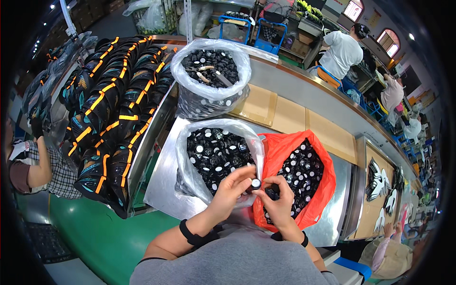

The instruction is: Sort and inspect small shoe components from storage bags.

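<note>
In front of my body, my left hand (231, 188) pinches a small black round piece with a white disc face (256, 183) between thumb and fingers. My right hand (280, 199) is closed opposite it, its thumb and fingertips at the same piece. Something black shows under the right fingers, and I cannot tell whether that hand holds it. Below my left hand stands a clear plastic bag (256, 147) full of similar black pieces with white discs. A red plastic bag (327, 192) holding more of them lies open under my right hand. Black bands circle both wrists.
Behind stands another clear bag (183, 78) of black pieces, with tools on top. The bags rest on a metal table (164, 190) with cardboard (327, 135) along it. Stacked black parts with orange straps (107, 95) fill a rack at left. Co-workers (341, 54) stand at far right and left.
</note>
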`<state>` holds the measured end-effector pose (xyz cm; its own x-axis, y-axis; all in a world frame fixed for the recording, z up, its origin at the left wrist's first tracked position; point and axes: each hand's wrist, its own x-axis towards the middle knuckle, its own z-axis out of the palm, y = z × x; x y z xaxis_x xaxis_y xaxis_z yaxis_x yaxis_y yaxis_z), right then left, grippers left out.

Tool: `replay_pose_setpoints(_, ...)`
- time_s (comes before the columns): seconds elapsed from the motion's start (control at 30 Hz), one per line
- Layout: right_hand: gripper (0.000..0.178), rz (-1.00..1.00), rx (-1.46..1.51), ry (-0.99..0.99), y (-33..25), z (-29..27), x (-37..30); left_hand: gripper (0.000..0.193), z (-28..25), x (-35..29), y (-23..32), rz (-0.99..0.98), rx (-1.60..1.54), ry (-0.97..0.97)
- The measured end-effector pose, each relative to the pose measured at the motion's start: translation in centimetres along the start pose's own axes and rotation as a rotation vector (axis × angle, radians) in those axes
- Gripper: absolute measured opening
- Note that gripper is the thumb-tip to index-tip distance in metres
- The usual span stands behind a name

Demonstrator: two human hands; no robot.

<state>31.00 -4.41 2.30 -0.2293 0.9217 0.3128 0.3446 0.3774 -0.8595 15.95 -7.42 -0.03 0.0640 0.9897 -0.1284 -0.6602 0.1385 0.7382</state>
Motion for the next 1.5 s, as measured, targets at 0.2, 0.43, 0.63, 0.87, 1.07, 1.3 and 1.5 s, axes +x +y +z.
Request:
replay_pose_setpoints(0.2, 0.045, -0.264, -0.262, -0.061, 0.0, 0.2, 0.8, 0.030, 1.3, -0.2, 1.7, 0.134, 0.786, -0.022)
replay_pose_setpoints(0.43, 0.052, -0.092, -0.182, -0.129, -0.4, -0.5, 0.7, 0.024, 0.5, 0.5, 1.3, -0.087, 0.154, -0.011)
replay_pose_setpoints(0.63, 0.034, -0.155, -0.098, -0.111, 0.2, -0.1, 0.2, 0.023, -0.2, 0.8, 1.1, -0.085, 0.210, -0.008)
replay_pose_setpoints(0.87, 0.029, -0.149, -0.043, -0.014, 0.3, 0.3, 0.1, 0.027, -1.2, 1.5, 0.8, -0.295, -0.232, -0.107)
replay_pose_setpoints(1.07, 0.028, -0.062, 0.067, 0.034, 0.6, 0.1, -0.1, 0.032, -0.5, 0.9, -0.7, -0.106, -0.155, -0.064)
replay_pose_setpoints(1.3, 0.027, -0.071, 0.065, 0.004, -0.1, 0.3, -0.2, 0.033, -1.4, 1.5, -0.1, -0.297, -0.267, -0.264)
replay_pose_setpoints(1.5, 0.026, -0.101, 0.077, 0.024, 0.4, 0.1, -0.4, 0.029, -0.9, 0.7, -0.5, -0.186, -0.255, -0.127)
